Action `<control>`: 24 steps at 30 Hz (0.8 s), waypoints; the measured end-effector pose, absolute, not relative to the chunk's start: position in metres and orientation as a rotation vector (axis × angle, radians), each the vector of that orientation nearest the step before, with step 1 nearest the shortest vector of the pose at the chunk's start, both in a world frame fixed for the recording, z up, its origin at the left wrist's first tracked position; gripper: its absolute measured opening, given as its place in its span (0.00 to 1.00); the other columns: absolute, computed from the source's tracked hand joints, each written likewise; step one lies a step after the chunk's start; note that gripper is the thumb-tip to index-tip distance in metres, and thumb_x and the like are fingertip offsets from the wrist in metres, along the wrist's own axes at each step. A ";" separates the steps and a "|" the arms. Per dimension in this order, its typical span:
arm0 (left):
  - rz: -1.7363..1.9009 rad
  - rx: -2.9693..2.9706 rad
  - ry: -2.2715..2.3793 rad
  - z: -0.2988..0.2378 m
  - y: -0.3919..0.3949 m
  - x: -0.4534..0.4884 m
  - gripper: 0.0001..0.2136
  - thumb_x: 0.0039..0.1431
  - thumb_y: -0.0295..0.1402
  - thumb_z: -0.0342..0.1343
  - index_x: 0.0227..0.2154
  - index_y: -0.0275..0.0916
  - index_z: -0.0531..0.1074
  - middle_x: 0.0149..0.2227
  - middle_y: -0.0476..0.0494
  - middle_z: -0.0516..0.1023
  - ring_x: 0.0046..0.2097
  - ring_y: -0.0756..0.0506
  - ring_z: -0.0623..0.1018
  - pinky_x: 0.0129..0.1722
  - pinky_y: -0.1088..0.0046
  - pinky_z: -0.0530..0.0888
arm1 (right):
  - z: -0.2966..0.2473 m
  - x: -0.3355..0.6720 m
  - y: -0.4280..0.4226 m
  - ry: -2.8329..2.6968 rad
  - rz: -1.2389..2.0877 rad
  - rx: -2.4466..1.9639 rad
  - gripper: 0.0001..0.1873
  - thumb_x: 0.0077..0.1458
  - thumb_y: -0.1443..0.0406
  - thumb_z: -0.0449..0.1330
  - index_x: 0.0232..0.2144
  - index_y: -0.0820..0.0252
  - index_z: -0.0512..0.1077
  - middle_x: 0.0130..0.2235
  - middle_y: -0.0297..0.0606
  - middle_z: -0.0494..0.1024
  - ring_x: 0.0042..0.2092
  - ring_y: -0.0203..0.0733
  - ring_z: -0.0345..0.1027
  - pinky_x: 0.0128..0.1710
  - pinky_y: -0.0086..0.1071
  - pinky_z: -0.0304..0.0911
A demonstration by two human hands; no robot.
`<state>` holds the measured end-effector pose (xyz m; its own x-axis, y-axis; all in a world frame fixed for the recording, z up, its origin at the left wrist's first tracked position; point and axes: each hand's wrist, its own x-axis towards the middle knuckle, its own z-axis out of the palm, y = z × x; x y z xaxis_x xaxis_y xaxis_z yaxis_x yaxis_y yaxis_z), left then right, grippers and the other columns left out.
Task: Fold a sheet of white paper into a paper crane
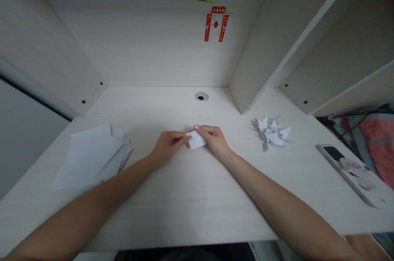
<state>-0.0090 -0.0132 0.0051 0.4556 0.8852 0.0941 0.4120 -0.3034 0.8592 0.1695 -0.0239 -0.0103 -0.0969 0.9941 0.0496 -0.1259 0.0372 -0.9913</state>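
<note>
A small folded piece of white paper [197,140] is held between my two hands, a little above or on the middle of the desk. My left hand [168,144] pinches its left edge between thumb and fingers. At its upper right side, my right hand [214,138] grips it with the thumb on top. The paper's underside and the fingertips beneath it are hidden. Off to the right lies a cluster of folded white paper figures [272,131], pointed like origami cranes. To the left rests a loose stack of white paper sheets [89,154], near my left forearm.
A phone in a light case [347,172] lies at the desk's right side. Behind my hands, a round cable hole [202,96] sits near the back panel. An upright divider [261,39] stands at the back right. Red and grey fabric [369,138] is beyond the right edge.
</note>
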 end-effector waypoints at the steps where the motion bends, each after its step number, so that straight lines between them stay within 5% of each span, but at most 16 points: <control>1: 0.742 1.898 1.084 0.006 -0.013 -0.009 0.17 0.54 0.44 0.51 0.23 0.35 0.77 0.23 0.49 0.76 0.27 0.50 0.72 0.27 0.78 0.65 | -0.010 0.169 -0.024 -1.189 1.298 -1.045 0.17 0.47 0.53 0.62 0.25 0.61 0.78 0.23 0.35 0.74 0.24 0.33 0.61 0.25 0.29 0.53; 11: 0.725 1.904 1.079 0.007 -0.013 -0.010 0.18 0.55 0.44 0.51 0.23 0.35 0.76 0.22 0.49 0.75 0.26 0.50 0.70 0.27 0.77 0.64 | -0.008 0.169 -0.021 -0.980 1.272 -1.080 0.13 0.35 0.57 0.69 0.18 0.61 0.74 0.21 0.34 0.74 0.22 0.33 0.61 0.23 0.29 0.54; 17: 0.729 1.866 1.078 0.007 -0.013 -0.010 0.18 0.55 0.44 0.51 0.23 0.35 0.75 0.22 0.49 0.73 0.26 0.51 0.69 0.26 0.77 0.62 | -0.012 0.169 -0.020 -0.942 1.339 -1.014 0.15 0.40 0.56 0.67 0.17 0.61 0.73 0.18 0.31 0.71 0.21 0.32 0.59 0.23 0.29 0.53; 24: 0.709 1.959 1.134 0.006 -0.011 -0.011 0.18 0.56 0.45 0.49 0.20 0.36 0.71 0.18 0.53 0.64 0.23 0.53 0.63 0.24 0.77 0.58 | -0.008 0.177 -0.014 -0.907 1.255 -0.955 0.18 0.49 0.51 0.59 0.29 0.60 0.78 0.23 0.35 0.73 0.26 0.33 0.63 0.30 0.30 0.57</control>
<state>-0.0106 -0.0115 0.0058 0.4539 0.8864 0.0910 0.4704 -0.3251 0.8204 0.1765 -0.0144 -0.0082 0.0975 0.9947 0.0323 -0.3428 0.0640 -0.9372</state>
